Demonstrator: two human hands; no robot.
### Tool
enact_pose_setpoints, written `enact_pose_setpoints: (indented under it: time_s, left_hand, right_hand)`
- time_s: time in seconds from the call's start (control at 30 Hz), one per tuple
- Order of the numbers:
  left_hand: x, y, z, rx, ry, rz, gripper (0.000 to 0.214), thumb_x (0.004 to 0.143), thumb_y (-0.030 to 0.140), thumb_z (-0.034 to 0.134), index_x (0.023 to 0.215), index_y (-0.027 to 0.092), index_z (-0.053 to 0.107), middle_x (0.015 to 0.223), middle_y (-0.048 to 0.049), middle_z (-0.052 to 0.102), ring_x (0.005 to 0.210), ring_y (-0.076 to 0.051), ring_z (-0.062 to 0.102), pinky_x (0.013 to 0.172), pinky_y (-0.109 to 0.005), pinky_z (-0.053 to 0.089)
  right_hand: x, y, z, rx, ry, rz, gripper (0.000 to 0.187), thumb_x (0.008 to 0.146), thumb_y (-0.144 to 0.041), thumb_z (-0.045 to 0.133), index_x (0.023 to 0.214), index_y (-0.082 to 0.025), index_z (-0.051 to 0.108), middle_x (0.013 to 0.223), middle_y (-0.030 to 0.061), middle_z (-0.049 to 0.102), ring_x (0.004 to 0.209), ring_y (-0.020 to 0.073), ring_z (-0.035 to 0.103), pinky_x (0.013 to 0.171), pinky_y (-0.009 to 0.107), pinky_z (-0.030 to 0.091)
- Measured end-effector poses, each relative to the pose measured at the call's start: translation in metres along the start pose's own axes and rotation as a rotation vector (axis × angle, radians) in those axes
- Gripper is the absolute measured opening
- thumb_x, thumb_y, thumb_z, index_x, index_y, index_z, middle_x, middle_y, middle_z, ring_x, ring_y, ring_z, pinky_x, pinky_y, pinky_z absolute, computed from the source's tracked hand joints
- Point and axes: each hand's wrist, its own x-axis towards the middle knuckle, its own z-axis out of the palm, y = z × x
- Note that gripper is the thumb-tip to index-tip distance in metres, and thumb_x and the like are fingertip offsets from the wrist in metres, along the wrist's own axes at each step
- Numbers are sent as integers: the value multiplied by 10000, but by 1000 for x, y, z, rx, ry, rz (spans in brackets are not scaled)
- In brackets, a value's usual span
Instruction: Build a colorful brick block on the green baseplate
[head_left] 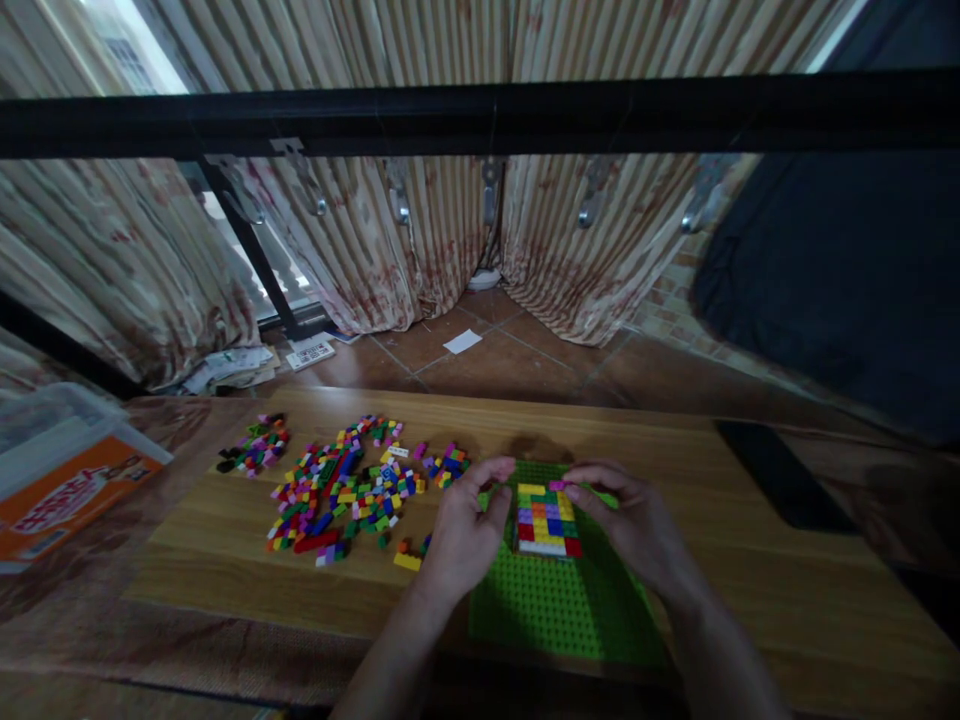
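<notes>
With right hand (634,515) at pink brick (557,485), hard to tell if pinching, and left hand (466,525) parted at thumb and finger, best to square edges before pressing evenly on the brick panel (545,520) between both hands.

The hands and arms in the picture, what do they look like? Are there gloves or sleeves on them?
The left grip and right grip are bare human hands with slim fingers. I see no gloves, rings, watches or markings. The bare left forearm and bare right forearm narrow toward the wrists, with no sleeves in view.
</notes>
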Motion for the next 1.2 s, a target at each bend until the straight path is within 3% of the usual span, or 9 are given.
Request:
enact_pose_setpoints:
  time_s: [0.27, 0.7, 0.93, 1.2]
  left_hand:
    - [-3, 2, 8, -6, -88, -49, 307, 877, 162, 496, 1161, 208, 605, 1146, -44, 668, 1054, -167, 616, 963, -331, 485]
    - [-2, 3, 9, 36, -130, -45, 306, 893, 187, 481, 1168, 223, 612, 1162, -31, 664, 1065, -178, 613, 928, -318, 498]
    - [-2, 14, 10, 200, -215, 154, 379, 899, 103, 432, 1193, 253, 619, 1198, -29, 638, 1126, -165, 572, 1017, -319, 433]
    - [-1, 13, 9, 280, -295, 228, 430, 905, 82, 384, 1219, 276, 604, 1218, -24, 615, 1142, -164, 554, 1021, -315, 434]
  right_hand:
    - [-2, -1, 4, -79, -38, 71, 224, 797, -424, 629, 831, -219, 714, 930, 47, 687, 902, 215, 624, 856, 371, 447]
    - [-3, -1, 3, -89, -57, 125, 210, 780, -402, 622, 835, -229, 727, 867, 36, 720, 851, 219, 642, 799, 359, 470]
    - [-2, 2, 6, -33, -79, 188, 211, 774, -400, 639, 838, -214, 717, 842, 30, 720, 818, 206, 649, 775, 346, 478]
    - [-1, 0, 2, 73, -151, 193, 284, 798, -450, 607, 863, -198, 718, 817, 30, 720, 777, 188, 641, 744, 315, 484]
